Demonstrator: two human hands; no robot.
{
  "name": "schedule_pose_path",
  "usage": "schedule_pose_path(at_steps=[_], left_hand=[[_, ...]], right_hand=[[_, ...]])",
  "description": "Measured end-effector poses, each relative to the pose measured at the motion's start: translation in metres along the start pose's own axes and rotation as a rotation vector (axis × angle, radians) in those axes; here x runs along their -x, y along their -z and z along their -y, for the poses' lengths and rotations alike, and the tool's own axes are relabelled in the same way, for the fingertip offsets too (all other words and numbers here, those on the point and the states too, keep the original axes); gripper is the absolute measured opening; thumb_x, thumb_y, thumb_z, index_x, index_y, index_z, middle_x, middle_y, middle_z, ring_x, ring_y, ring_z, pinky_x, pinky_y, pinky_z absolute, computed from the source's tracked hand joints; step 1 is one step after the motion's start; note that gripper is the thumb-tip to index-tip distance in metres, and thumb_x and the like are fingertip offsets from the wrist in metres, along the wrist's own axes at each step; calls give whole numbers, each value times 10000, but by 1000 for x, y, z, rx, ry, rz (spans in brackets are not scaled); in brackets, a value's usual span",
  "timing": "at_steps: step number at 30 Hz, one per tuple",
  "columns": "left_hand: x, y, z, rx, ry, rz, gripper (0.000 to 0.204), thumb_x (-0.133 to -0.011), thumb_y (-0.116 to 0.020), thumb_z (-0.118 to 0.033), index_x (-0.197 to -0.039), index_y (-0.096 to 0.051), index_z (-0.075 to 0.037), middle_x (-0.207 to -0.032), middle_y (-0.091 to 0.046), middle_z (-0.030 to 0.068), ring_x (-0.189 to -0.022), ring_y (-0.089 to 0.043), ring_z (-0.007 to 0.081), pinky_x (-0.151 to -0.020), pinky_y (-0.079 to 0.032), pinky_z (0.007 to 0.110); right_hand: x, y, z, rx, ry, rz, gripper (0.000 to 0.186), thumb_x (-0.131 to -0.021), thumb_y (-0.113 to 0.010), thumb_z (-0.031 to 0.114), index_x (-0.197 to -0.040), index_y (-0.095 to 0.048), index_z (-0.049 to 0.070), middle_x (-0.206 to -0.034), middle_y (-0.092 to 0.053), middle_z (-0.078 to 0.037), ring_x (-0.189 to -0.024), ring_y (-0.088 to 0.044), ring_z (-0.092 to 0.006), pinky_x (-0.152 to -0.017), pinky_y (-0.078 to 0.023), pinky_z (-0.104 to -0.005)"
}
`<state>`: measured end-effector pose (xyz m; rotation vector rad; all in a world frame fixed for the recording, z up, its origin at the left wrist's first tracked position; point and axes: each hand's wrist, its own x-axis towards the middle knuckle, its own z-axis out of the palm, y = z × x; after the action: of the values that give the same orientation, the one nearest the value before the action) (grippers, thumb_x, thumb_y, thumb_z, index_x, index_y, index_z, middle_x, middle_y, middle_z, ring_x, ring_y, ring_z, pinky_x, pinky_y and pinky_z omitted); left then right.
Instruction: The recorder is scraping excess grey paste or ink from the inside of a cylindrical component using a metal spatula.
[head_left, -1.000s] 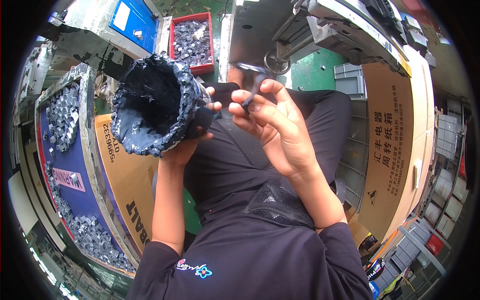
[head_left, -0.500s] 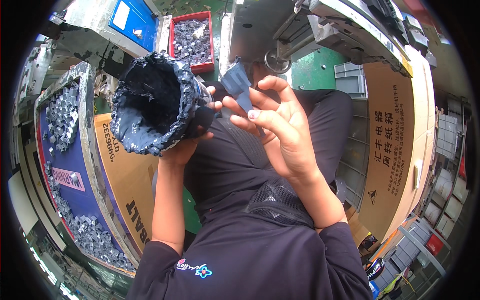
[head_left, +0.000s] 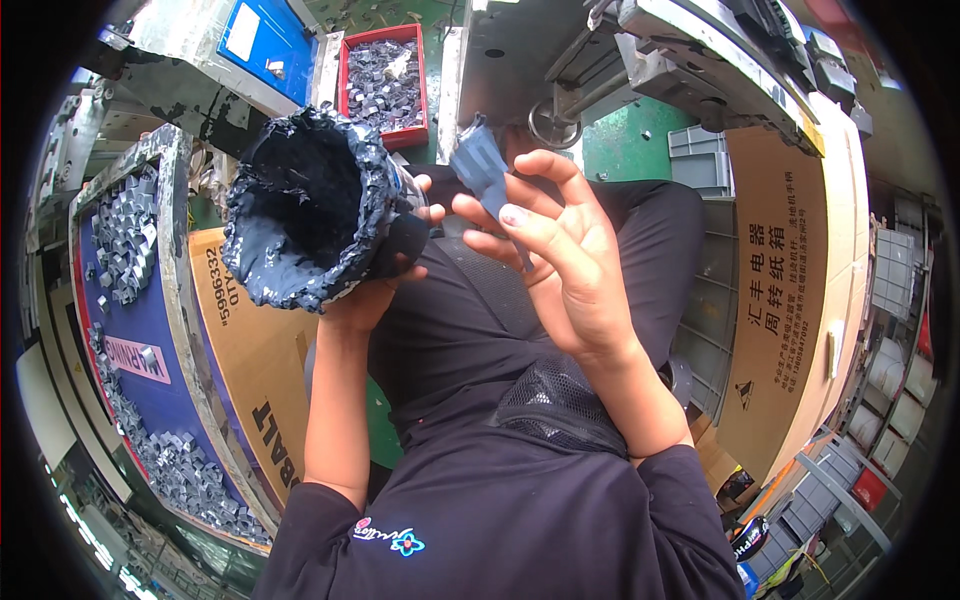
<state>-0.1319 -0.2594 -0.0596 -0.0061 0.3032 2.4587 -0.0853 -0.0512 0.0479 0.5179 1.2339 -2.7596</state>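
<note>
My left hand (head_left: 365, 302) is wrapped round a round tub (head_left: 262, 275), tilted so its mouth faces up and to the left. Thick, ragged dark blue-grey paste cakes the tub's rim and coats its inside. Just right of it, my right hand (head_left: 575, 260) pinches a small flat scraper (head_left: 482, 168) between thumb and fingers. The scraper's broad end points up and is smeared with the same blue-grey colour. A small gap separates it from the tub. Both hands are above my lap (head_left: 470, 330).
A red bin (head_left: 424, 95) of small grey parts is beyond the tub. On the left, more small parts lie on a blue board (head_left: 185, 370) beside a cardboard box (head_left: 240, 310). A tall cardboard carton (head_left: 790, 300) stands right, with grey crates (head_left: 700, 160) near it.
My right hand and the scraper have shifted very slightly to the right, and the scraper has turned a little. The left hand and the tub look nearly still.
</note>
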Motion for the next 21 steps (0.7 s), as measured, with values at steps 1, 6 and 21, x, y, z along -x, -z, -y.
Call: schedule_pose_path(at_steps=[1,6,21], left_hand=[[-1,0,-1,-1,18,-9,800,-966,-489,-483,-1510,-175,11,-1536,-216,291,-1361,-330,512,-878,-558,592],[-4,1,-7,142,52,45,806,-956,-482,-537,-1548,-141,-109,-1591,-71,229,-1414,-212,506,-913,-484,689],[6,1,-16,304,-25,94,866,-951,-495,-542,-1554,-68,-93,-1602,9,232,-1442,-89,517,-965,-401,735]], right_hand=[[-1,1,1,1,2,0,439,-903,-584,17,-1300,-401,47,-1208,-600,-193,-1132,-633,-294,-938,-554,-387],[-6,19,-5,92,32,-28,329,-910,-644,20,-1214,-517,15,-1084,-677,-121,-978,-660,-184,-855,-537,-310],[-11,22,-12,569,532,85,169,-829,-674,-98,-965,-662,2,-1159,-646,-136,-1088,-621,-197,-949,-485,-322]])
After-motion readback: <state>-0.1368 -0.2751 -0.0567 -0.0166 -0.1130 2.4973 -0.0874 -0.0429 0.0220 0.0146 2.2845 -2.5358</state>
